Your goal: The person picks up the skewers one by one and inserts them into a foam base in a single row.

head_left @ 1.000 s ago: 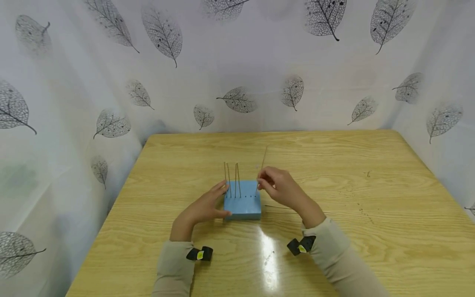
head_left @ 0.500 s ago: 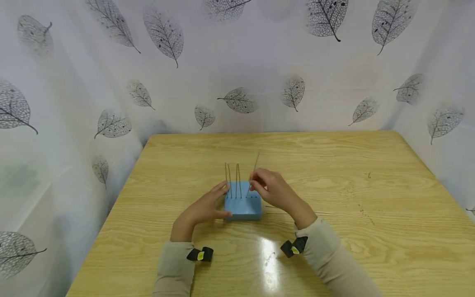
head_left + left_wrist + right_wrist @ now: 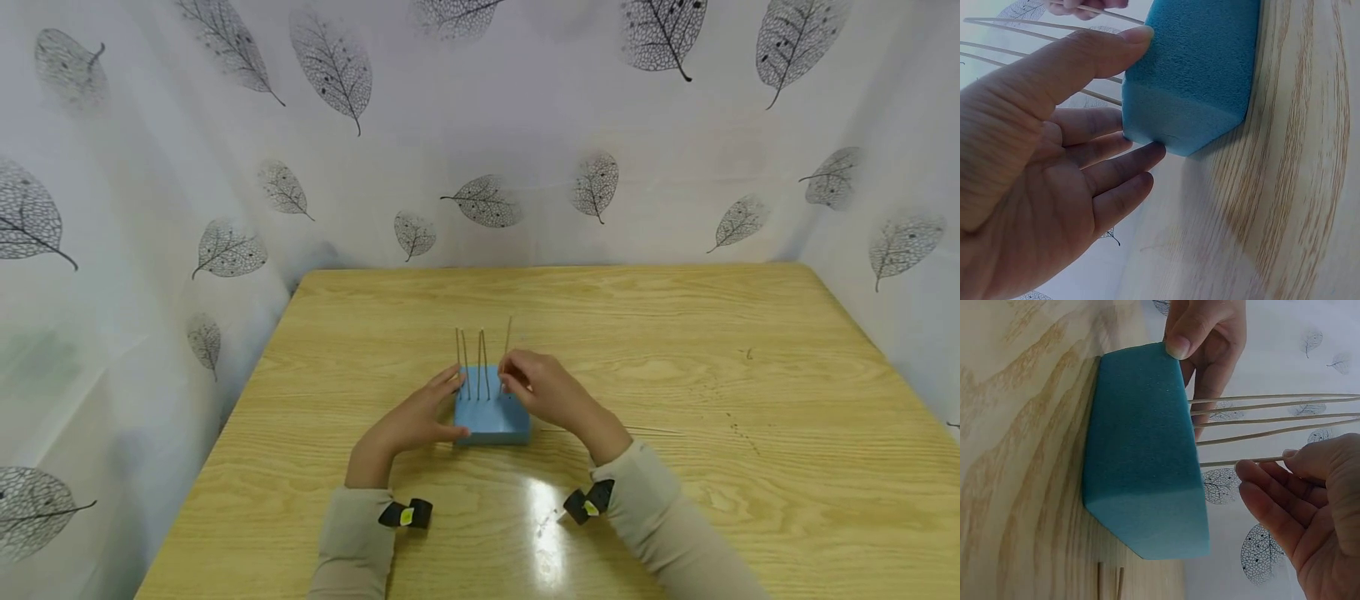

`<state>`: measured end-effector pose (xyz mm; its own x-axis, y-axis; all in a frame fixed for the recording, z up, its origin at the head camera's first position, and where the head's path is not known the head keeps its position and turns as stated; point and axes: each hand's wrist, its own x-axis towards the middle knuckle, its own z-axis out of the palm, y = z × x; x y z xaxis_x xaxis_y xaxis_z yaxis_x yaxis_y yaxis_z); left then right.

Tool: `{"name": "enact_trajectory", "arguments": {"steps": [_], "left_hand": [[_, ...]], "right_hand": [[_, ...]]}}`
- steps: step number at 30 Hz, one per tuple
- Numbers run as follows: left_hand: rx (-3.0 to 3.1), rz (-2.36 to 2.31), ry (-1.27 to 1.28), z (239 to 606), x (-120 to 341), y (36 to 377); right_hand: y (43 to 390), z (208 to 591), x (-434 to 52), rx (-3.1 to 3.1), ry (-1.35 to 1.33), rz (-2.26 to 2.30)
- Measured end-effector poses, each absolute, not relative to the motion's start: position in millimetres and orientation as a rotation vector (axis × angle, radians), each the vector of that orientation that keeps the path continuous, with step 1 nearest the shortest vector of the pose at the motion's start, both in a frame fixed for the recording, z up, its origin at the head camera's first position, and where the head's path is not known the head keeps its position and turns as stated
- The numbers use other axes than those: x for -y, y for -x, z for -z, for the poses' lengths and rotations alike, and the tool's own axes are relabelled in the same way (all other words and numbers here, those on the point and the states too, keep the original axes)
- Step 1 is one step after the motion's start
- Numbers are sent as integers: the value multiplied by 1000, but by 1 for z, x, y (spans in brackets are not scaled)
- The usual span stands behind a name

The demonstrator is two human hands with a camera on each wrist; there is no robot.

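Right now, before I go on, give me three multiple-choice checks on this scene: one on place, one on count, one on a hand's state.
1. Where does the block sit?
A. on the table
B. on a shelf
C. in a lap

2. How many sticks stand in it, counting the held one?
A. two
B. five
C. nine

3. What is the right hand doing?
A. lying flat
B. pinching a stick
C. making an empty fist

Answers: 1 A, the block rests on the wood top. 2 B, the right wrist view shows five. 3 B, fingertips close on the shaft; the left hand steadies the block.
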<state>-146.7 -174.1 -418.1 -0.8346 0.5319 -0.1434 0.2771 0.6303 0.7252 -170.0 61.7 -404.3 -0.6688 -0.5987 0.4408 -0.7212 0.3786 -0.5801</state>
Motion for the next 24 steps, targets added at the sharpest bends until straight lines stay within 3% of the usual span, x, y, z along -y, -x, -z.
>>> {"name": "enact_trajectory", "arguments": {"steps": [24], "left_hand": [[-2517,-1017,-641,420,175,147]], "right_hand": [[169,412,-58,2625,-1164,-1065]]}}
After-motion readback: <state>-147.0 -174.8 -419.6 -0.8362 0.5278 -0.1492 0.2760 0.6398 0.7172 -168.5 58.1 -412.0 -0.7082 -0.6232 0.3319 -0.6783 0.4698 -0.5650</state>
